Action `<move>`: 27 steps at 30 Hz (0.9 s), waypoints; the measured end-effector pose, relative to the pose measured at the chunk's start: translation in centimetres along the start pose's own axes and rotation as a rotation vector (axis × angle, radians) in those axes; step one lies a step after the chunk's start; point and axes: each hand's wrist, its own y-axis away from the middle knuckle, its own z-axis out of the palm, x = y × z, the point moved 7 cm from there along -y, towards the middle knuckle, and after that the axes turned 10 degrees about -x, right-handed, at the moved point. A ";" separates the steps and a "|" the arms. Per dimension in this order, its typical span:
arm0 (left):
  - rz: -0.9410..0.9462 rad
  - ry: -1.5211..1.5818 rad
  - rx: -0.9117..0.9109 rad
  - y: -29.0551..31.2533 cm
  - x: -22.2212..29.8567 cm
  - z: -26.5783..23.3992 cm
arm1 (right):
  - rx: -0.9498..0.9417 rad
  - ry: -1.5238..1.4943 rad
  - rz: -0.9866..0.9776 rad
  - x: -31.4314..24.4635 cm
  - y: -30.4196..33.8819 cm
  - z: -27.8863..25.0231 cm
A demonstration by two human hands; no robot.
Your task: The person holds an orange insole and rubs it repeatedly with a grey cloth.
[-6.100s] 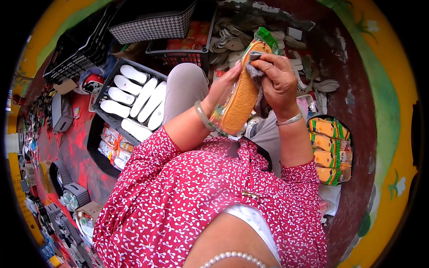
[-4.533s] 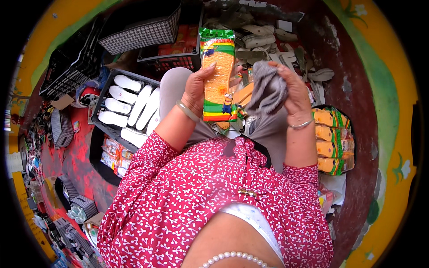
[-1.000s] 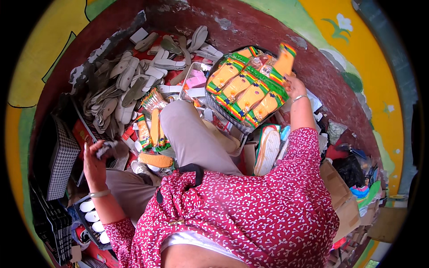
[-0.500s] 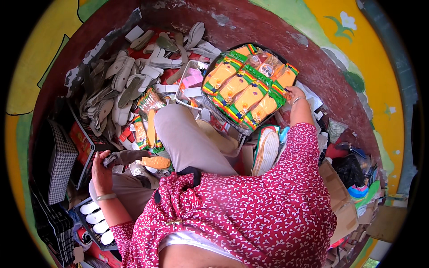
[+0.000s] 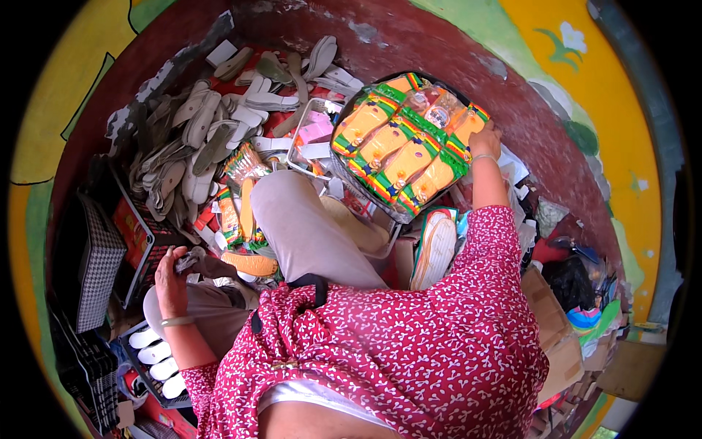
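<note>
A black tray (image 5: 404,214) with rounded corners stands beyond my right knee. Several packs of orange insoles (image 5: 395,170) in clear wrappers with green, yellow and red ends lie in it. At the tray's right side my right hand (image 5: 485,146) is closed on a packaged insole (image 5: 465,130), its fingers bent over the pack. Near my left knee, my left hand (image 5: 172,284) is raised with its fingers closed on a crumpled grey cloth (image 5: 208,265). A loose orange sole-shaped piece (image 5: 251,263) lies just beyond the cloth.
Grey and white soles (image 5: 197,124) are heaped at the far left. A white basket (image 5: 298,150) with pink pieces sits left of the tray. White shoe soles (image 5: 439,245) lie right of my legs, near a cardboard box (image 5: 548,322). A dark crate (image 5: 150,358) holds white soles.
My right hand has moved up and inward over the pack at the tray's edge. My left hand has shifted slightly right, and the cloth has drawn back off the orange piece.
</note>
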 end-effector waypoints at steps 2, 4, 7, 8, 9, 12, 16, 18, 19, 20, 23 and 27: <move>0.064 -0.152 -0.011 -0.2 1.2 -0.2 | -0.013 0.204 -0.186 -2.8 2.0 -1.1; 0.099 -0.214 -0.012 -0.9 2.4 -0.2 | 0.003 0.239 -0.271 -2.0 -0.6 1.3; 0.077 -0.170 -0.032 -0.9 1.1 0.7 | -0.058 0.219 -0.300 -0.6 -4.3 5.0; 0.091 -0.179 -0.036 -1.2 1.0 1.0 | -0.088 0.199 -0.287 -0.2 -5.4 5.7; 0.103 -0.192 -0.043 -1.2 1.2 1.0 | -0.103 0.210 -0.275 -0.1 -5.5 6.4; 0.097 -0.259 -0.059 -1.3 1.3 1.2 | -0.131 0.227 -0.249 0.5 -5.8 7.7; 0.077 -0.254 -0.085 -1.8 1.5 1.4 | -0.158 0.206 -0.249 0.7 -6.2 8.4; 0.073 -0.187 -0.094 -2.0 1.5 1.7 | -0.173 0.196 -0.262 0.9 -6.6 8.9; 0.071 -0.153 -0.099 -2.0 1.5 1.9 | -0.174 0.191 -0.272 1.1 -6.8 9.1; 0.059 -0.119 -0.098 -1.9 1.1 2.2 | -0.175 0.185 -0.282 1.2 -7.0 9.4; -0.133 0.231 -0.032 -1.8 -0.5 2.8 | -0.191 0.165 -0.287 1.4 -7.2 10.2; -0.497 0.791 0.099 -1.7 -1.2 4.3 | -0.297 0.129 -0.240 2.3 -7.2 11.4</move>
